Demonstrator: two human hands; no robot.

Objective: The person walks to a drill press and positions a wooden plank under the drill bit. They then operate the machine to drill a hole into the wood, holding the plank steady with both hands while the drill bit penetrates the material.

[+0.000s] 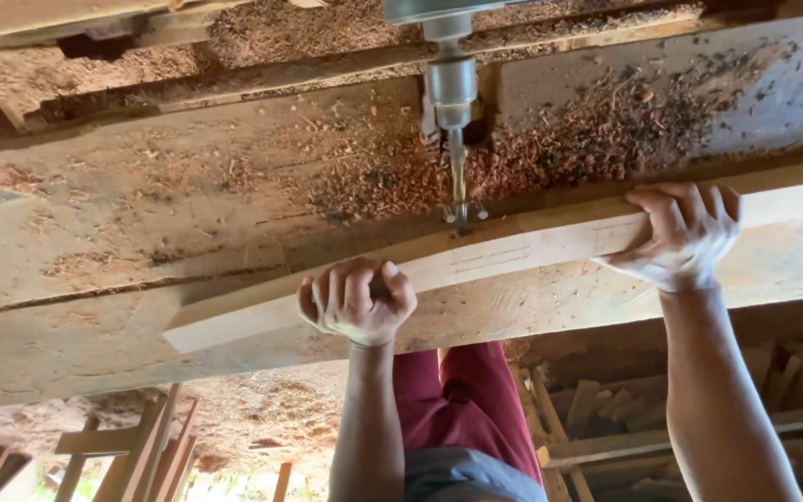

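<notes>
Both hands grip a pale wooden strip (513, 256) lying on the sawdust-strewn counter (141, 214): left hand (357, 299) fisted over its near edge, right hand (680, 232) clamped over it. The drill bit (458, 181) touches the strip between them; a slackened grip could probably let the strip jerk or spin.

No packages, labels, signs or screens.

The drill's (448, 56) body is cut off by my top edge; my left hand (357, 302) hides its own palm, and the plank (513, 256) runs off right.
</notes>
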